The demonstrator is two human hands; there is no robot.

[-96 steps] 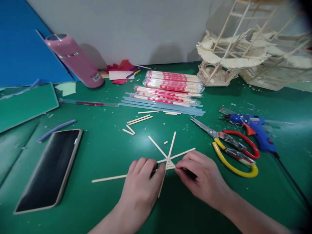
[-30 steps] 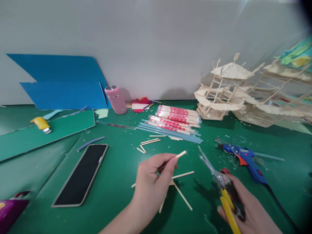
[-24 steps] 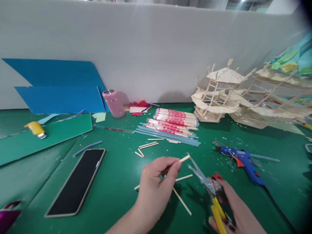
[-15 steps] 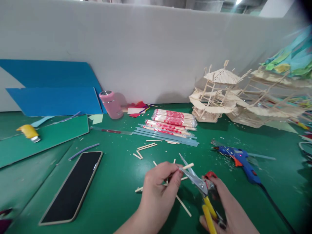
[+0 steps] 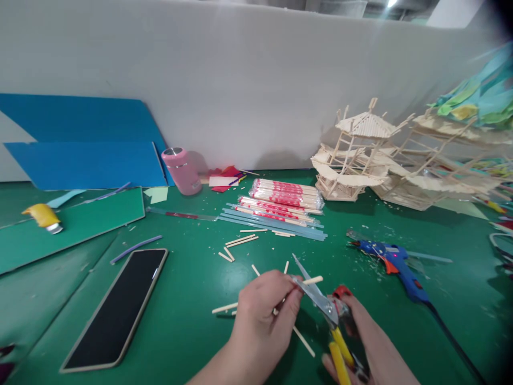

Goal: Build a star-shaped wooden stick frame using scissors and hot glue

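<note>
My left hand (image 5: 262,315) pinches a thin wooden stick (image 5: 313,279) and holds it up off the green mat (image 5: 192,283). My right hand (image 5: 366,353) grips scissors (image 5: 320,302) with red and yellow handles. Their blades are parted around the stick, close to my left fingertips. Under my hands lie several more sticks (image 5: 224,308), crossed on the mat.
A phone (image 5: 116,307) lies face up at the left. A blue glue gun (image 5: 395,259) with its cord lies at the right. Packs of chopsticks (image 5: 286,200), a pink bottle (image 5: 182,171), blue boards (image 5: 84,149) and stick-built models (image 5: 360,155) stand along the back.
My right hand picked up the scissors and brought the blades to the stick that my left hand lifted from the crossed sticks. The view tilted up, then settled.
</note>
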